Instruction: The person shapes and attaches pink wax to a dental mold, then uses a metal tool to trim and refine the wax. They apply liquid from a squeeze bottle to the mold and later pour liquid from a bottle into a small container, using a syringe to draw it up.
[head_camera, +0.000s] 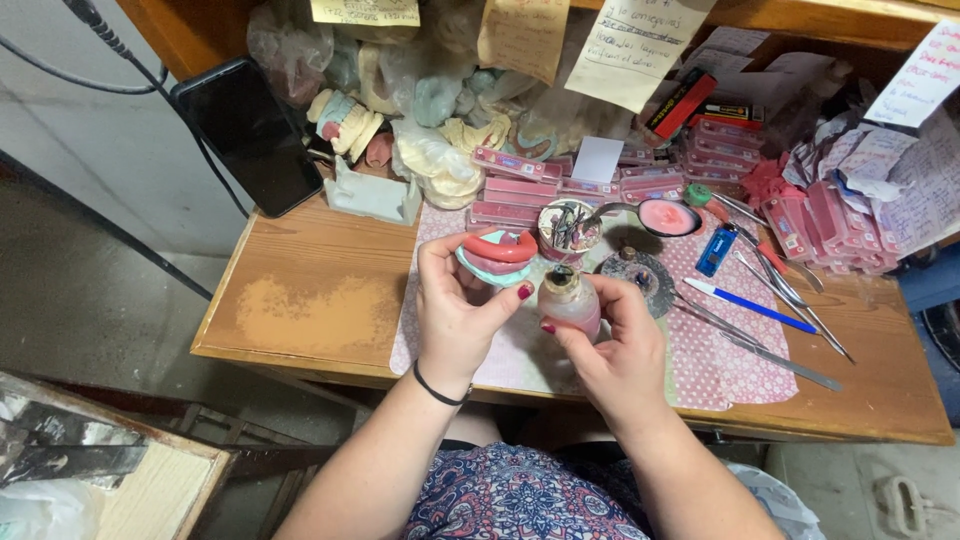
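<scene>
Small wooden desk (310, 300) fills the middle w/ a dotted pink mat (720, 360) on it, grey concrete floor (90, 300) left side, pale wall (90, 130) upper left w/ black cables (60, 70), another wood-edged surface (170, 490) bottom left, flat indoor light.

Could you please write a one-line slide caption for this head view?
Left hand holds a dental cast, right hand a small glass burner, above a cluttered wooden bench.

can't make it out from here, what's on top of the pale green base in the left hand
A red horseshoe-shaped wax rim lies on top of the pale green base held by the left hand. The base's underside is covered by the fingers.
</scene>
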